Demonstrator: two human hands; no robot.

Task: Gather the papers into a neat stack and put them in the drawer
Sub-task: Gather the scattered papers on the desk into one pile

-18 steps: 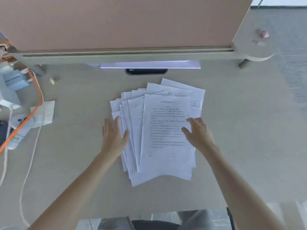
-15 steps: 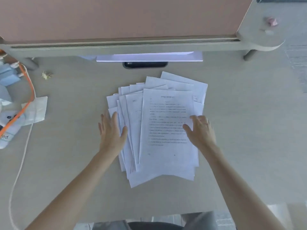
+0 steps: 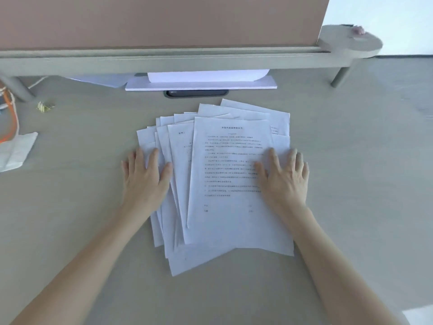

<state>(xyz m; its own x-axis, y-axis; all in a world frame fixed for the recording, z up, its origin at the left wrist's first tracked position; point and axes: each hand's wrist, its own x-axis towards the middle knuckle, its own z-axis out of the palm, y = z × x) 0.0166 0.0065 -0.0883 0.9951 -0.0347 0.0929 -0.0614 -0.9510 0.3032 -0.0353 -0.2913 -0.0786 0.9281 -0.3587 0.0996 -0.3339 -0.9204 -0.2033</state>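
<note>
Left hand (image 3: 146,178) flat, fingers spread, pressing the 9 o'clock edge of the papers (image 3: 225,184); right hand (image 3: 284,178) flat and open on their 3 o'clock edge. Nothing gripped. Sheets fanned loosely mid-counter (image 3: 363,160). Binder clip (image 3: 44,106) at 10 o'clock, well apart.

I've got the papers (image 3: 225,179) fanned on the desk (image 3: 351,184), my left hand (image 3: 145,177) flat on their left edge, right hand (image 3: 284,179) flat on the right. Behind them a slot (image 3: 196,93), then a board (image 3: 201,84) under the shelf (image 3: 164,59). Far left: a clip (image 3: 44,106), a tissue (image 3: 15,151).
</note>
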